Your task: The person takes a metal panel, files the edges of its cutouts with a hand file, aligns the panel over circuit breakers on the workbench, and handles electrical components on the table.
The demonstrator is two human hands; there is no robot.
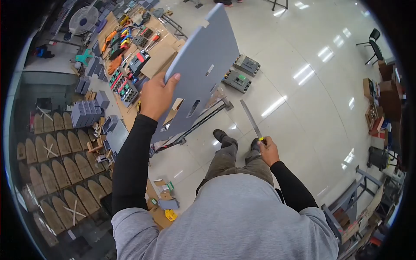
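My left hand (159, 96) grips the near edge of a large grey panel (203, 52), thumb on its face and the other fingers hidden behind. The panel stands tilted up at the workbench and has several rectangular cutouts near its lower end. Low on my right, my right hand (269, 151) is closed around the yellow handle of a long flat metal file (251, 118). The file points up and away over the floor, apart from the panel.
Tools and electrical parts crowd the workbench (130, 113). Two circuit breakers (237, 81) lie past the panel's right side. Grey plastic boxes (89, 113) and a fan (83, 20) are at left. Cartons (379, 91) and a black chair (372, 44) stand at far right.
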